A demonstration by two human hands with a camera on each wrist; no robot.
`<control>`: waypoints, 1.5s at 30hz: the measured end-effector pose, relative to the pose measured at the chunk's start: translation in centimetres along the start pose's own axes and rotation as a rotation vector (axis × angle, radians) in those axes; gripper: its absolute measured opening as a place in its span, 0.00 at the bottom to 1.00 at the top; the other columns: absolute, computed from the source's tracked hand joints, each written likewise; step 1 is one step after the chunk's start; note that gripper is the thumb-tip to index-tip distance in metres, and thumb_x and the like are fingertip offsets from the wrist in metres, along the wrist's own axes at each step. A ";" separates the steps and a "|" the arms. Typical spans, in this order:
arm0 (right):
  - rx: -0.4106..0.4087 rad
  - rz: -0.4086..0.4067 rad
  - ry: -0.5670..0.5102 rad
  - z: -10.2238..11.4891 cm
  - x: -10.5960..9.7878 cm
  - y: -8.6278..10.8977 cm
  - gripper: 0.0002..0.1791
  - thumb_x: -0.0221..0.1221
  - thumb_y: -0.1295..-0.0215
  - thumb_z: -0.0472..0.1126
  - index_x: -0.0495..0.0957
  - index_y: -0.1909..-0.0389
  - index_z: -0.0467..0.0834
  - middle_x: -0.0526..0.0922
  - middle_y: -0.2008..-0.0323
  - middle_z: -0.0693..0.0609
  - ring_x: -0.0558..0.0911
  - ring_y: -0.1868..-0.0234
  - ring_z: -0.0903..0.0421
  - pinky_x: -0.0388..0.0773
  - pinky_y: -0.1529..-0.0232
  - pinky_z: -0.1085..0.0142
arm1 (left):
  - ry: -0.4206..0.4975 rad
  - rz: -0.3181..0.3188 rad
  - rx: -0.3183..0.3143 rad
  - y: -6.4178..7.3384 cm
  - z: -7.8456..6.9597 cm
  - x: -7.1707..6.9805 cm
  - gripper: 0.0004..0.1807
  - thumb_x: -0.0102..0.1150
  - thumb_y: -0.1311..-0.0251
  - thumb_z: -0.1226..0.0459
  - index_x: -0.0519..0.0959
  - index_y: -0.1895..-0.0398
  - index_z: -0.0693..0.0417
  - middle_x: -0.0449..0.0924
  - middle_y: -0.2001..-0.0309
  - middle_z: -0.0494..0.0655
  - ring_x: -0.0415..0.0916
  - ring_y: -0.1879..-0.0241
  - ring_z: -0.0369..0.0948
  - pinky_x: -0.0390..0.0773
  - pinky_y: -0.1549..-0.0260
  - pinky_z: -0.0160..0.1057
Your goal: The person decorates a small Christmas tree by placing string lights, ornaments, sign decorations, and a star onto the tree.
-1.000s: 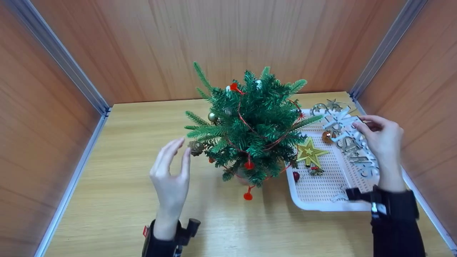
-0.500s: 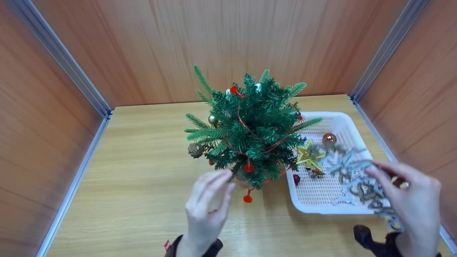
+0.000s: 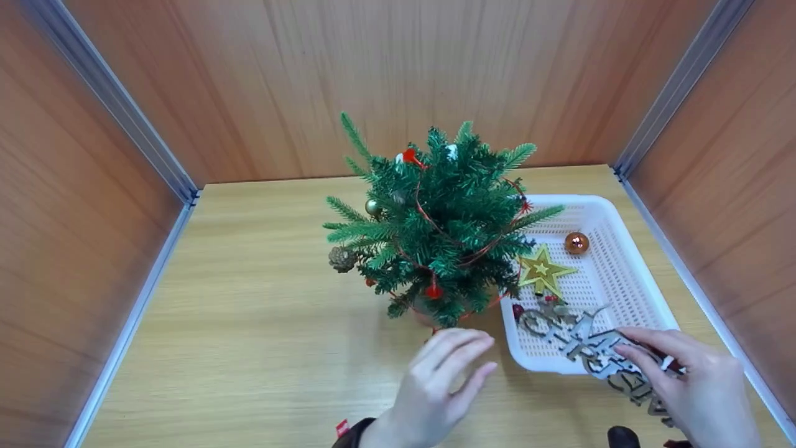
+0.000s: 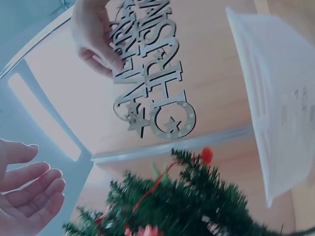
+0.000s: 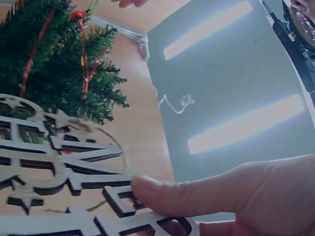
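Pinching the letter sign (image 3: 603, 341), the right hand (image 3: 703, 379) has brought it from the right side of the white basket (image 3: 612, 277) to its near edge; the left hand (image 3: 435, 386), fingers relaxed, has left the pinecone (image 3: 342, 259) for the tree's (image 3: 454, 230) near side.

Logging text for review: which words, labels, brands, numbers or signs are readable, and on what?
"MER…": one row of the silver-grey cut-out letter sign in the right hand; rest unclear.
"CHRIS…": its other row; rest unclear.
Small red tag on the dark left sleeve: too small to read.
White plastic basket: grey marks, too blurred.
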State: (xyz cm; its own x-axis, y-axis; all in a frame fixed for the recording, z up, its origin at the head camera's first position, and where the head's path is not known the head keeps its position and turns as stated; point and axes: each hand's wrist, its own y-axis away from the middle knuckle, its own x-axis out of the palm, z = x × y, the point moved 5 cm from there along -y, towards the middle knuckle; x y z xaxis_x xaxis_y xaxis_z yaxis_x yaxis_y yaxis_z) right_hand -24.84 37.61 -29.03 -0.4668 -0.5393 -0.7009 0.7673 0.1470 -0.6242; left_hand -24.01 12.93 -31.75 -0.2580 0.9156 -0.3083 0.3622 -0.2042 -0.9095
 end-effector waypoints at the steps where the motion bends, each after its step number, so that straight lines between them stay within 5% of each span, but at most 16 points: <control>1: -0.005 0.017 -0.012 0.1 0.1 0.1 0.16 0.70 0.69 0.27 0.83 0.73 0.41 0.82 0.78 0.50 0.71 0.81 0.73 0.67 0.83 0.81 | 0.006 0.020 -0.012 0.1 0.0 0.4 0.14 0.59 0.48 0.67 0.76 0.59 0.65 0.77 0.60 0.52 0.74 0.58 0.41 0.72 0.55 0.32; 6: -0.112 0.101 -0.179 0.8 1.4 0.5 0.18 0.71 0.70 0.27 0.83 0.72 0.44 0.81 0.76 0.56 0.75 0.76 0.70 0.70 0.79 0.81 | 0.024 0.128 -0.102 0.7 0.1 2.0 0.15 0.58 0.46 0.64 0.75 0.56 0.62 0.75 0.56 0.50 0.71 0.55 0.38 0.70 0.54 0.29; 10: -0.236 0.171 -0.381 1.9 2.9 0.9 0.17 0.69 0.67 0.27 0.82 0.70 0.43 0.80 0.76 0.55 0.76 0.76 0.66 0.71 0.77 0.80 | 0.043 0.239 -0.240 1.5 0.6 3.2 0.18 0.56 0.43 0.59 0.74 0.52 0.60 0.73 0.53 0.47 0.69 0.53 0.36 0.68 0.53 0.28; 16: -0.263 0.259 -0.515 3.1 5.2 1.3 0.18 0.67 0.64 0.25 0.82 0.68 0.43 0.80 0.75 0.54 0.77 0.75 0.63 0.71 0.76 0.79 | 0.033 0.320 -0.348 2.5 1.2 3.7 0.19 0.54 0.44 0.54 0.75 0.54 0.57 0.76 0.58 0.43 0.71 0.57 0.33 0.70 0.57 0.26; 25: -0.181 0.340 -0.619 3.1 8.4 2.1 0.15 0.65 0.56 0.28 0.81 0.66 0.44 0.81 0.72 0.55 0.79 0.73 0.62 0.73 0.70 0.78 | 0.200 0.156 -0.449 3.3 1.9 2.7 0.05 0.55 0.43 0.64 0.79 0.69 0.56 0.78 0.70 0.41 0.74 0.68 0.31 0.73 0.69 0.23; 31: -0.194 0.364 -0.641 3.0 10.3 2.7 0.12 0.67 0.59 0.30 0.79 0.71 0.45 0.81 0.74 0.55 0.78 0.74 0.62 0.74 0.73 0.76 | 0.342 0.044 -0.501 3.8 2.1 2.0 0.03 0.53 0.42 0.70 0.77 0.69 0.57 0.77 0.72 0.44 0.74 0.72 0.33 0.76 0.74 0.29; 37: -0.068 0.496 -0.674 4.2 11.0 2.5 0.11 0.66 0.57 0.31 0.75 0.74 0.43 0.79 0.77 0.55 0.77 0.77 0.62 0.76 0.77 0.69 | 0.390 0.001 -0.438 4.2 2.0 1.8 0.05 0.54 0.46 0.76 0.75 0.69 0.60 0.75 0.76 0.47 0.74 0.74 0.35 0.76 0.75 0.31; 39: -0.025 0.445 -0.677 4.8 10.6 2.1 0.13 0.67 0.59 0.30 0.74 0.73 0.42 0.77 0.77 0.55 0.76 0.78 0.62 0.75 0.78 0.69 | 0.383 0.005 -0.415 4.3 2.0 1.8 0.05 0.54 0.47 0.76 0.75 0.70 0.60 0.75 0.77 0.47 0.73 0.75 0.35 0.76 0.75 0.30; 45: 0.017 0.086 -0.670 4.7 10.5 1.7 0.25 0.70 0.72 0.24 0.73 0.65 0.34 0.76 0.69 0.49 0.73 0.71 0.60 0.71 0.74 0.73 | 0.370 0.003 -0.391 3.8 1.7 1.4 0.05 0.56 0.50 0.77 0.77 0.71 0.61 0.76 0.77 0.48 0.73 0.75 0.35 0.75 0.76 0.27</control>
State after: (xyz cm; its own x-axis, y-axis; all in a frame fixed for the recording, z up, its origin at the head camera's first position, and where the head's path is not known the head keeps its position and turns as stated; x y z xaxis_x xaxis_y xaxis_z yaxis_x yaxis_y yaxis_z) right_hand -26.39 28.34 -35.80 -0.0343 -0.9248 -0.3788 0.7989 0.2024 -0.5664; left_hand -24.51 12.88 -36.16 0.0509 0.9905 -0.1276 0.6869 -0.1275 -0.7155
